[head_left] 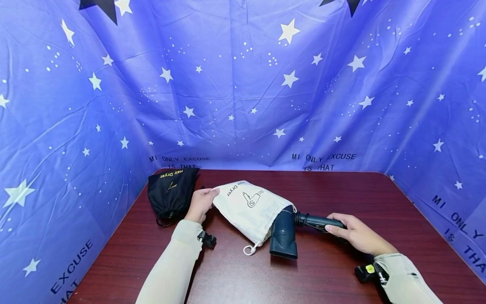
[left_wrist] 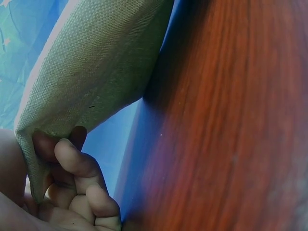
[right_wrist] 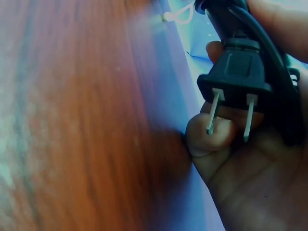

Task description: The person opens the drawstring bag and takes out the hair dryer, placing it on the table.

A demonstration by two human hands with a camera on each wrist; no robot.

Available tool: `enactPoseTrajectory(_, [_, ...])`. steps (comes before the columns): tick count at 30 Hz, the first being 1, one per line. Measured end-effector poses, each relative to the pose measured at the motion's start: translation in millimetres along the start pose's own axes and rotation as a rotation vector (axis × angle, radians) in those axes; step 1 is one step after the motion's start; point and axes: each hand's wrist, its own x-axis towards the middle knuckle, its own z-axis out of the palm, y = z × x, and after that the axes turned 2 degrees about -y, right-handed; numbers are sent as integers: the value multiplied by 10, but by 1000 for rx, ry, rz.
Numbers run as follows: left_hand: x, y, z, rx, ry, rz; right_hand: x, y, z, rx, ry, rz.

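In the head view a white drawstring bag [head_left: 262,207] with a hair dryer drawing lies at the middle of the table. My left hand [head_left: 201,204] pinches its closed corner at the left, and the left wrist view shows the cloth [left_wrist: 91,72] between thumb and fingers. A dark hair dryer [head_left: 283,234] sits partly in the bag's mouth, its nozzle and handle outside and the rest hidden by cloth. With my right hand [head_left: 357,232] I grip the handle, which has the cord wound on it. A two-pin plug [right_wrist: 238,72] shows beside the right palm.
A black drawstring pouch [head_left: 172,194] marked Hair Dryer lies at the back left of the dark red table [head_left: 235,278]. The white bag's cord loop [head_left: 249,251] hangs toward the front. Blue star-printed cloth [head_left: 243,84] encloses the table at the back and sides.
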Motion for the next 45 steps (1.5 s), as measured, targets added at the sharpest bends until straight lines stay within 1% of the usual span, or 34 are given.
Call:
enactPoseTrajectory(8, [-2,2,-8,9,-12,-21,-28,25,-22,-9,10,18])
enactPoseTrajectory(14, [0,8,-17,5,-10,-10,-37,15,-35,-12,18,22])
enactPoseTrajectory(18, [-6,7,-23,13,-5,-15,-39,22,-41,-19,21,29])
enactPoseTrajectory(24, [-12,2,-29,28,-17,-7,-57,33,-74,-62,55,46])
enactPoseTrajectory(31, [-25,23,-30,33,-19,-10,-82,50,-114,-70,69,74])
enactPoseTrajectory(39, [-31,19,-43,49,-25,-11,-111,97,-146,-74,108,48])
enactPoseTrajectory(45, [-34,34,-38,52,-33,-20,-139,91,-178,-86,123,58])
